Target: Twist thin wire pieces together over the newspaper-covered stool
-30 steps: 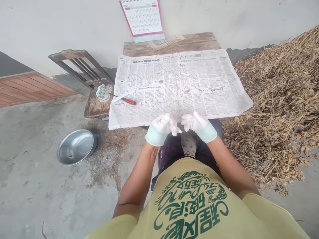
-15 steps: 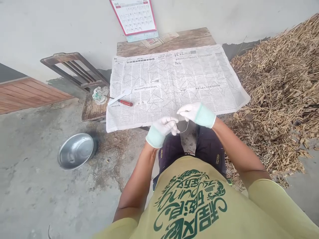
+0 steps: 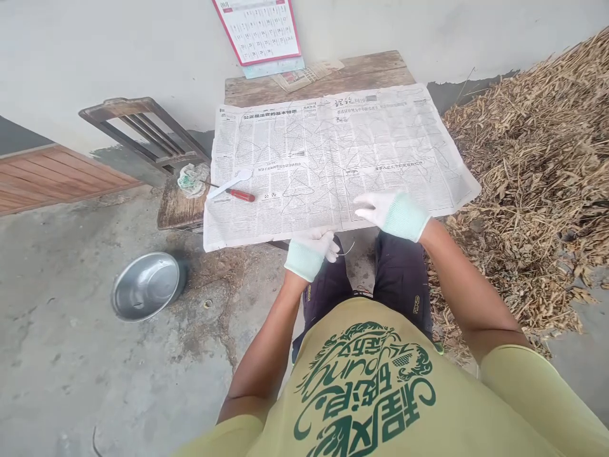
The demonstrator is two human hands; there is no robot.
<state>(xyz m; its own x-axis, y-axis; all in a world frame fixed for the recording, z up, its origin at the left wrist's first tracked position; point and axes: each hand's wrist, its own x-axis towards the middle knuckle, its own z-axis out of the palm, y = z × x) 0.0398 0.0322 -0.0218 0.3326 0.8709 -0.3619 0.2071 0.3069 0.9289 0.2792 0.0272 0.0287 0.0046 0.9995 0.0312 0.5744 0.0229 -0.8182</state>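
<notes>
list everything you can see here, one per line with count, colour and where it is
newspaper: 1, white with black print, spread over the wooden table
thin wires: many, dark, bent, lying across the newspaper
wooden table: 1, weathered brown, against the wall
screwdriver: 1, red handle, left edge of the newspaper
rag: 1, white and green, left table corner
calendar: 1, white with red border, on the wall
wooden rack: 1, brown, leaning left of the table
metal bowl: 1, silver, on the concrete floor
dry stalks: a pile, tan, at right
left hand: 1, white glove, holds a curved wire at the table's near edge
right hand: 1, white glove, over the newspaper's near edge
</notes>
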